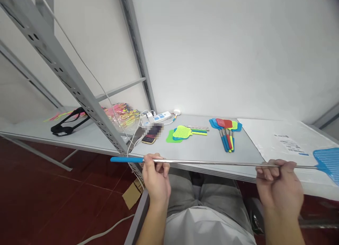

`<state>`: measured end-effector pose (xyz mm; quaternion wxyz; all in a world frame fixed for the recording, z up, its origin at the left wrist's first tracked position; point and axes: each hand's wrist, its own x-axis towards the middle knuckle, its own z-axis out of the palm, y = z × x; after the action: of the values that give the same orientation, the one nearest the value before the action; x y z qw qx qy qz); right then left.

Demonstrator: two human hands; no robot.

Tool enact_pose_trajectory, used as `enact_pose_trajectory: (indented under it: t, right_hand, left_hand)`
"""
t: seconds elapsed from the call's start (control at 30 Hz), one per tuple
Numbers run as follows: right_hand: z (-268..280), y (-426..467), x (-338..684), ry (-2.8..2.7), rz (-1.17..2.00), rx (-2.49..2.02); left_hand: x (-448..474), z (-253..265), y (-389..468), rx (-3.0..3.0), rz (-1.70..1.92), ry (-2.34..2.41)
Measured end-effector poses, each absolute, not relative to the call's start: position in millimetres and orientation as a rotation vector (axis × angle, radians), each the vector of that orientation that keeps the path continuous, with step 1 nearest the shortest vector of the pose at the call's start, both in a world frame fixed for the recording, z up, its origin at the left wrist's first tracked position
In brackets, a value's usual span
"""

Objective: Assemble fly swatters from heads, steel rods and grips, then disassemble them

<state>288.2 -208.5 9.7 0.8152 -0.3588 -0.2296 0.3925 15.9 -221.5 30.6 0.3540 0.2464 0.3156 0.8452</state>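
Over the grey counter edge, a telescopic fly swatter spans roughly level, apparently at a length-adjusting step. The right hand has its grip clamped on the shaft near the blue head, the left hand beside the handle; the next move likely calls for straight, even force.

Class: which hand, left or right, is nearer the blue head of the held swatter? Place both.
Right. The right hand grips the rod just short of the blue head; the left hand is much farther off, beside the blue handle.
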Motion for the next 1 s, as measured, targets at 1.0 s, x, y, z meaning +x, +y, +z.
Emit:
enact_pose_trajectory:
  t: [1.0]
  right_hand:
    - [-1.5, -228.7, 199.7, -0.828, 1.448, -0.652]
  left_hand:
    - [71.9, 15.0, -227.8, 0.538, 1.885, 0.751]
